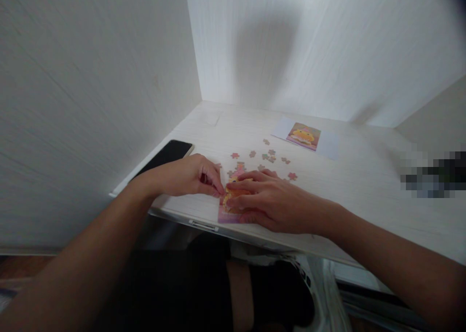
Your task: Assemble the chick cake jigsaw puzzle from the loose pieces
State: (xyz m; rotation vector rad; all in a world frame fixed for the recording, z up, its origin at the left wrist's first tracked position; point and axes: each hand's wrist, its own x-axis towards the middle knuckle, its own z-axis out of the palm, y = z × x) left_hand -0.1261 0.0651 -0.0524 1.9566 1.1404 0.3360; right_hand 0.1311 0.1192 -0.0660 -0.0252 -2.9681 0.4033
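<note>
A partly assembled jigsaw puzzle lies near the front edge of the table, showing a yellow figure on a pink and purple ground. My right hand rests flat across it with fingers spread, hiding most of its right part. At the puzzle's left edge, the thumb and forefinger of my left hand are pinched together on a jigsaw piece, mostly hidden by the fingertips. Loose jigsaw pieces are scattered just beyond my hands, among them a red piece to the right and another red piece further left.
A picture card with the yellow figure lies on a white sheet at the back. A dark phone sits at the left edge of the white table. Walls rise at the left and back. A pixelated object is at the right.
</note>
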